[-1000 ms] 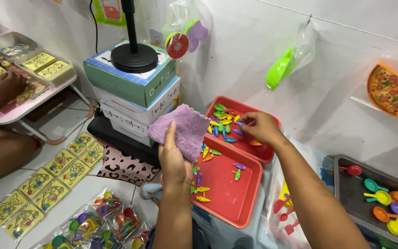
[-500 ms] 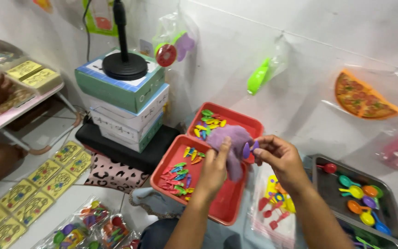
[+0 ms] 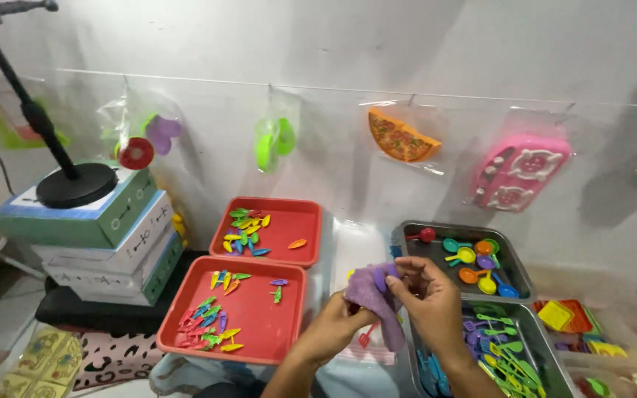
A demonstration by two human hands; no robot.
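There is open room above the near red tray (image 3: pixel 248 324), whose right half is mostly bare. A tall stack of boxes (image 3: pixel 97 243) blocks the left side. On the right, two metal trays (image 3: pixel 525 273) full of small toys sit close together.

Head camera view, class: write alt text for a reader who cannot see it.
A left hand and a right hand together hold a purple cloth above two red trays of small colourful plastic pieces. Metal trays of toy spoons sit to the right, and bagged toys hang on the wall behind.
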